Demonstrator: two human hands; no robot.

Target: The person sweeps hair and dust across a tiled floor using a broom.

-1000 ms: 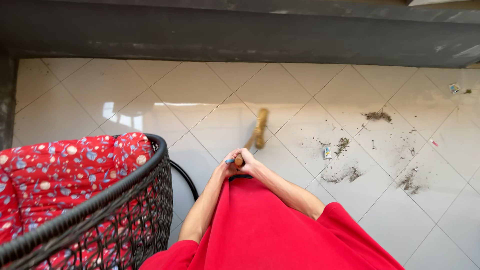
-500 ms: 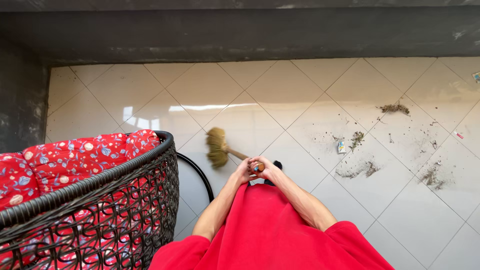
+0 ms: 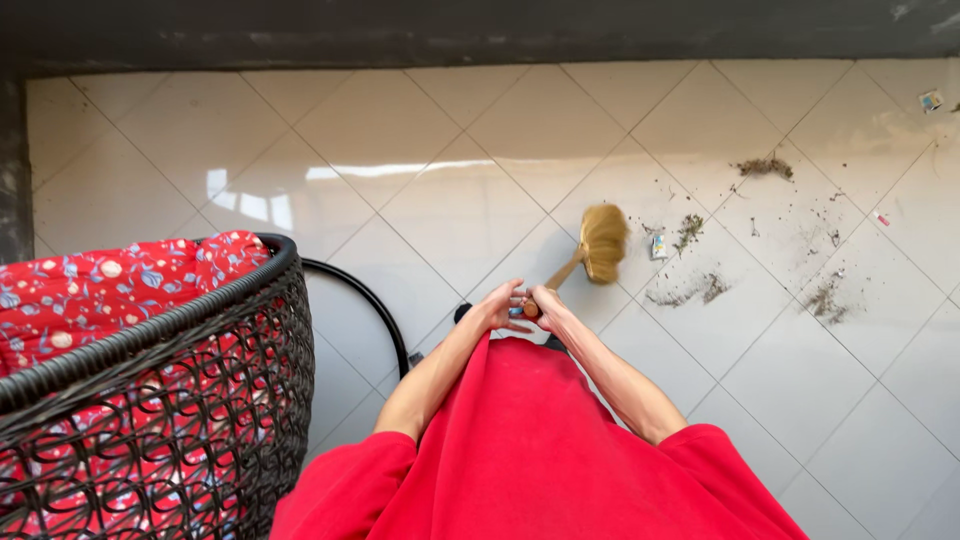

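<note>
Both my hands grip the top of a broom handle in front of my red shirt. My left hand and my right hand are closed together on it. The broom's straw head rests on the white tiled floor just ahead of my hands, to the right. Scattered dirt and debris lie right beside the broom head, with more dirt further right and a small clump beyond.
A dark wicker chair with a red flowered cushion stands at my left. Its curved black base tube runs along the floor near my left arm. A dark wall borders the far side of the tiles.
The broom head has swung from the left, near the wicker chair, across to the right and now sits by the dirt. My hands stay closed on the handle.
</note>
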